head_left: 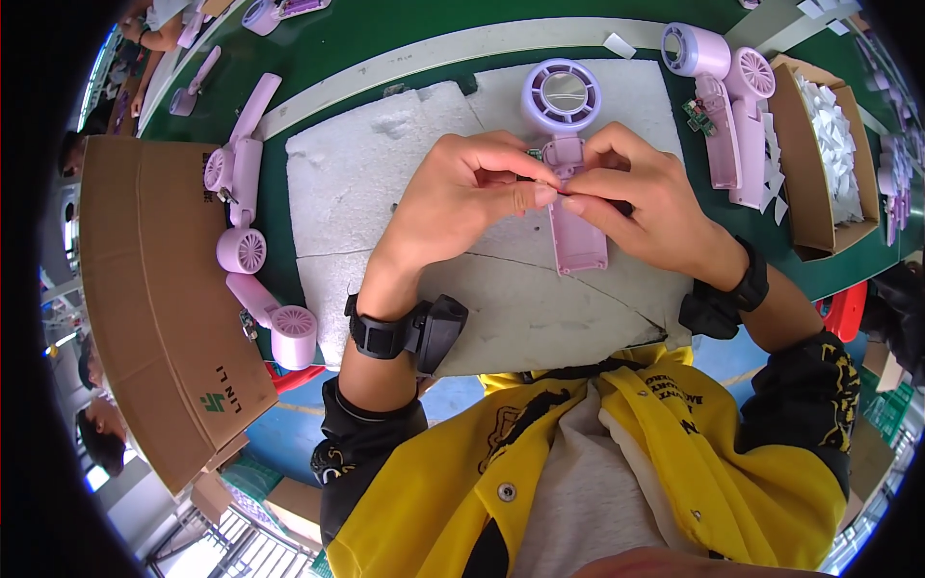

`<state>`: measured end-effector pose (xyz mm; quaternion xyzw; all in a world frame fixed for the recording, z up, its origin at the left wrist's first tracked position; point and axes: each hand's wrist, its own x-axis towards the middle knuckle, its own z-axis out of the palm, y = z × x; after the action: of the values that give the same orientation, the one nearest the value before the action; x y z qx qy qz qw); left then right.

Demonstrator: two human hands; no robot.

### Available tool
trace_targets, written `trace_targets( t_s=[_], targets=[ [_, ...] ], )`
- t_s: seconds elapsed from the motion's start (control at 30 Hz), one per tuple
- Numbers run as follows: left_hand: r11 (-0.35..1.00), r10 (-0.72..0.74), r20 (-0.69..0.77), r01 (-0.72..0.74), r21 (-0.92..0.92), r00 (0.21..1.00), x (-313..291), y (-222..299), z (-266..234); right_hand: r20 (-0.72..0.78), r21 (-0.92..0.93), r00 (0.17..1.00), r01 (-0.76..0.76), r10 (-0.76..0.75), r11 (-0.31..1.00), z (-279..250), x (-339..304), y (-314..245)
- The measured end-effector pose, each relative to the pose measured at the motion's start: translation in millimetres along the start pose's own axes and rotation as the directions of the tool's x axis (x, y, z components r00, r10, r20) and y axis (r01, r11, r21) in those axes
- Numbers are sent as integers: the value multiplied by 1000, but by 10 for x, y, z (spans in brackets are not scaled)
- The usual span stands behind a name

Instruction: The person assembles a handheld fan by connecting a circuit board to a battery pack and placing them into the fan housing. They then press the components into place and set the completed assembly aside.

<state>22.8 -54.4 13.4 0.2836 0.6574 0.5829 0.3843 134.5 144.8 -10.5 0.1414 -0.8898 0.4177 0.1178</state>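
A pink handheld fan (578, 241) with a lilac ring around its round head lies on the white foam board (356, 173), its head away from me and its handle shell uncovered toward me. Over the upper part of that handle, my left hand (448, 202) and my right hand (647, 197) meet with thumbs and forefingers pinched together. Whatever small thing sits between the fingertips is too hidden to name. A bit of green circuit board (535, 153) shows just beyond my left fingers.
More pink fans (241, 250) lie in a row on the left, beside a large cardboard box (164, 308). On the right, two opened fans (729, 116) with an exposed circuit board (698, 118) lie near a carton (817, 236) full of white paper pieces (829, 144).
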Motion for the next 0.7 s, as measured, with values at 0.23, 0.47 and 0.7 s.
trace_targets(
  t_s=[0.23,0.47,0.7],
  targets=[
    [999,-38,35,37,27,999,-3,4,-37,-43,153,997,-63,70,986,50,32,4],
    [991,-118,54,121,-54,991,-5,65,-66,-37,171,996,-75,83,982,54,22,13],
    [994,-77,39,80,-72,996,9,24,-86,-22,159,997,-75,80,984,42,23,20]
  ],
)
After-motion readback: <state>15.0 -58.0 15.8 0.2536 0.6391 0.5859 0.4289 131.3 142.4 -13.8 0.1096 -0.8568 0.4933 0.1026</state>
